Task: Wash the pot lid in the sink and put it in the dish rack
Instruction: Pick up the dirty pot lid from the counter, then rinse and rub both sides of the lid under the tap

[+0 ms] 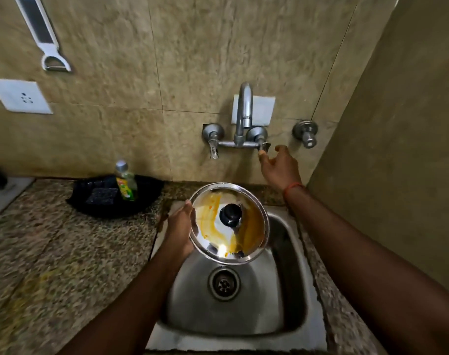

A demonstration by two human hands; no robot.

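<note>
1. We've got the pot lid (229, 222) up over the back of the sink (290, 311), knob side facing us. Our left hand (180, 228) is clamped on its left rim.
2. Nothing's washed yet as far as we can tell. Orange-yellow smears are all over the top of the lid and no water is coming out of the faucet (244, 108).
3. Our right hand (278, 166) holds nothing, fingers spread, right at the right tap handle (264, 147). Touching it or just short, can't tell.
4. Looks like we're at the turn-on-the-water step, so basically the very start.
5. Still to do: rinse, scrub, rinse again. The dish soap bottle (126, 181) and a dark scrub pad (98, 196) sit on the black tray (151, 193) left of the sink, untouched.
6. No dish rack in view.
</note>
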